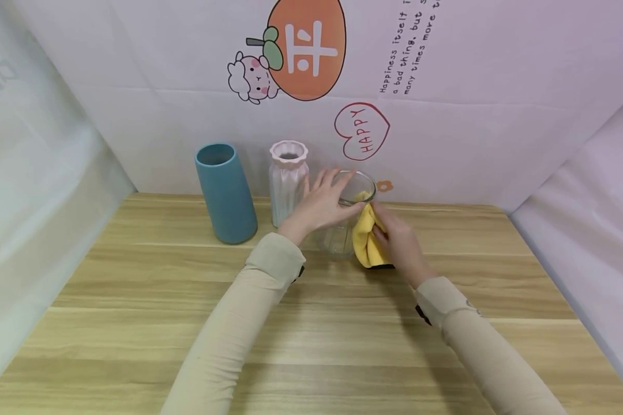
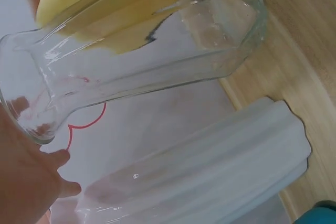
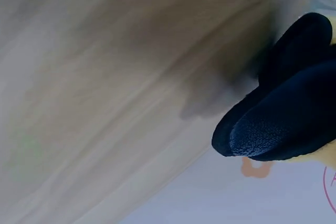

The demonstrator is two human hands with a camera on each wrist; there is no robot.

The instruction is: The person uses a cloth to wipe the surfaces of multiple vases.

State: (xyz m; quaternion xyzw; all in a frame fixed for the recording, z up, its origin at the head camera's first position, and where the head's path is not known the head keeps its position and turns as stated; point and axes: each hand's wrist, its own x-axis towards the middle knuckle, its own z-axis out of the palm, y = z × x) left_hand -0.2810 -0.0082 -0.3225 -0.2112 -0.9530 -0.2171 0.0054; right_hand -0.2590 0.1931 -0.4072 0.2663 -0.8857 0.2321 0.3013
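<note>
A clear glass vase (image 1: pixel 337 241) stands upright toward the back of the table. My left hand (image 1: pixel 320 203) holds it at the rim, thumb along the near side and the other fingers spread toward the far side. In the left wrist view this hand (image 2: pixel 26 177) lies right at the mouth of the glass. My right hand (image 1: pixel 401 243) grips a yellow cloth (image 1: pixel 364 239) with a dark edge, held against the vase's right side. Yellow also shows inside the rim. The right wrist view shows the cloth's black side (image 3: pixel 283 114) in folds; the hand is hidden there.
Left of the glass stands a white fluted vase (image 1: pixel 289 184), close to my left hand. Farther left is a tall blue vase (image 1: pixel 227 199). Behind them hangs a white printed curtain (image 1: pixel 187 132), along the back edge of the wooden table (image 1: pixel 332 346).
</note>
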